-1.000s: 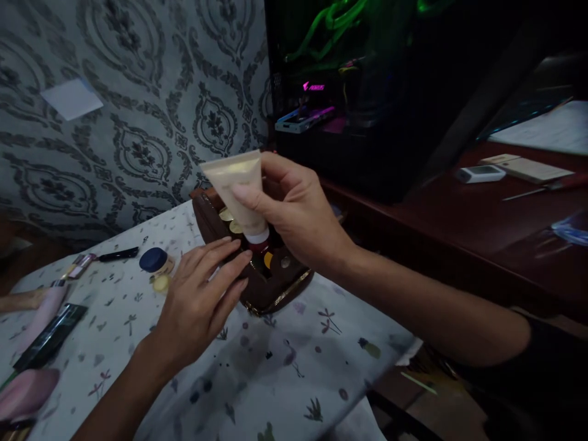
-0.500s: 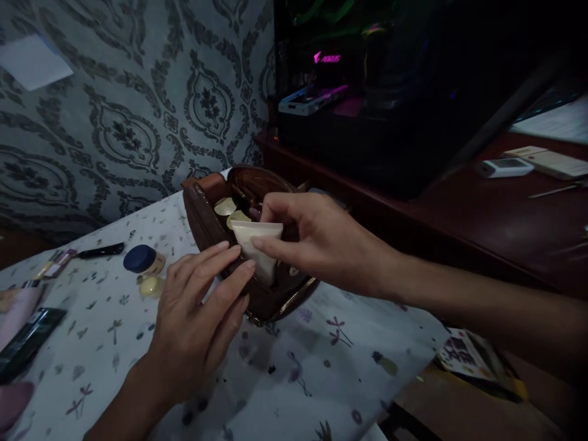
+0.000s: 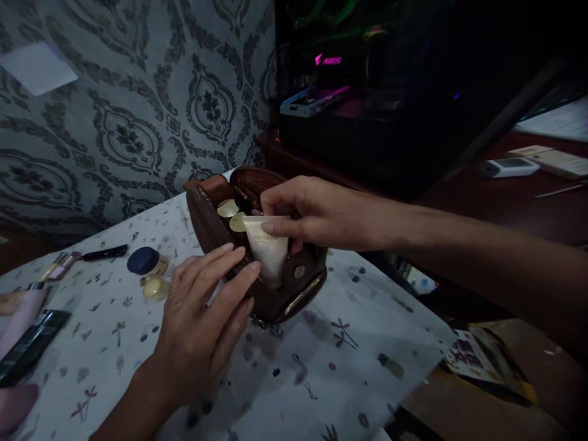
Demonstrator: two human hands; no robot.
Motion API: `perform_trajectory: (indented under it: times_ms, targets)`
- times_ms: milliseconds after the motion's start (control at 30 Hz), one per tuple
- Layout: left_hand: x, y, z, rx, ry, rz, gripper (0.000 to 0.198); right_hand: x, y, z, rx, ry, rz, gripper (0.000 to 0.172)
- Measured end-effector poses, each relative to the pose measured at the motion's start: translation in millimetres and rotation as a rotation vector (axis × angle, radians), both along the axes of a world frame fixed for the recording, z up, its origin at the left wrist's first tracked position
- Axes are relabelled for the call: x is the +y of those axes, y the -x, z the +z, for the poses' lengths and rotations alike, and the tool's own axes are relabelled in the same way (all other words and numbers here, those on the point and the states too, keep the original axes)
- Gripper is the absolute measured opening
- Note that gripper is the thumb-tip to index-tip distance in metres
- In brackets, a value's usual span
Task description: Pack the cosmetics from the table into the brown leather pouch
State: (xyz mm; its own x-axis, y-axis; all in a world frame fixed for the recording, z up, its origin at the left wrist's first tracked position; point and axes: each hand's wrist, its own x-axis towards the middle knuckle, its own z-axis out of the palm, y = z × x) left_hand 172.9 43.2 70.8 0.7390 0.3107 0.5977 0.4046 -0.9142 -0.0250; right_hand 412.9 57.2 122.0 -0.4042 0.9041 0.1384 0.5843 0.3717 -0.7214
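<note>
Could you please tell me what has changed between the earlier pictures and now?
The right hand has lowered the pale squeeze tube into the brown zippered bag; its white cap, visible earlier, is now hidden. The tube is still held, now nearer its flat end. The left hand stays by the bag's edge, and the blue-lidded jar remains on the tablecloth.

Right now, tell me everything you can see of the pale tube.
The pale tube looks like smooth plastic, with a flat, wide end uppermost and faint lettering. It stands nearly upright in the open brown bag, its lower end hidden. The right hand pinches it near the top; the left hand lies close, contact unclear.
</note>
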Motion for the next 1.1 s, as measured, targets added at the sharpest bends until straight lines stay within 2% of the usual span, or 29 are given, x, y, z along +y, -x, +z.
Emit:
perform_trajectory:
  times_ms: [67,167,233,367,467,733,833,1000,1100]
  targets:
    - [0,0,0.0,0.004,0.002,0.0,0.036,3,0,0.3,-0.02,0.022,0.023,0.019]
    - [0,0,-0.2,-0.007,-0.001,0.0,0.036,3,2,3.5,-0.069,-0.033,0.031,0.022]
    - [0,0,-0.7,-0.02,-0.005,-0.003,0.037,3,2,7.2,-0.049,-0.105,-0.047,0.02]
    - [0,-1,-2.7,-0.039,-0.008,-0.003,0.036,4,4,13.6,0.041,-0.266,-0.301,0.015]
    - [-1,0,-4.8,-0.059,-0.014,0.002,0.038,6,8,11.9,0.013,-0.373,-0.381,0.013]
    - [2,2,-10.2,-0.051,-0.018,-0.015,0.046,10,26,3.5,-0.142,-0.412,-0.335,0.013]
    - [1,1,-10.3,-0.055,-0.01,-0.008,0.048,14,35,-0.2,-0.22,-0.359,-0.299,0.015]
    - [-1,1,-10.4,-0.053,-0.019,0.016,0.049,23,46,-14.3,-0.358,-0.132,-0.097,0.016]
    - [-1,2,-11.1,-0.043,-0.027,0.022,0.048,25,45,-15.5,-0.405,-0.079,-0.093,0.021]
